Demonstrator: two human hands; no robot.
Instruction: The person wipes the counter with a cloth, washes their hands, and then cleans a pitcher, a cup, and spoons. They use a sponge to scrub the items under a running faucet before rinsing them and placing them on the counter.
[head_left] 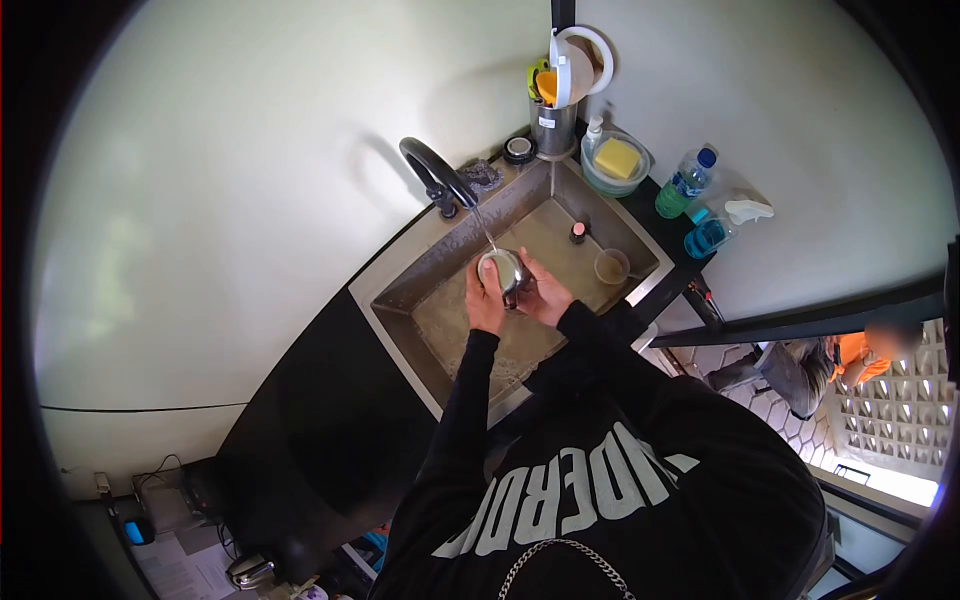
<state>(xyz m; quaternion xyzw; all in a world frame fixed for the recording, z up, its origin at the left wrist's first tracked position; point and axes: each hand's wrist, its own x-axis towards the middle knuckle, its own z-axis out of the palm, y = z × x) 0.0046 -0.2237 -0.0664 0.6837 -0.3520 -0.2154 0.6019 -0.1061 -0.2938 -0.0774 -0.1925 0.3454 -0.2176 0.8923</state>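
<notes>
Over the sink, both hands grip a shiny round metal cup whose mouth looks pale and faces up toward the tap. My left hand wraps its near left side, thumb at the rim. On the other side, my right hand closes around the cup's wall. A thin stream of water runs from the black curved faucet down to the cup. Inside the sink, a clear plastic cup and a small dark bottle with a pink cap stand to the right.
Behind the sink are a scouring pad, a metal utensil holder and a bowl with a yellow sponge. A green-liquid bottle and blue spray bottle line the right ledge. Another person sits outside, right.
</notes>
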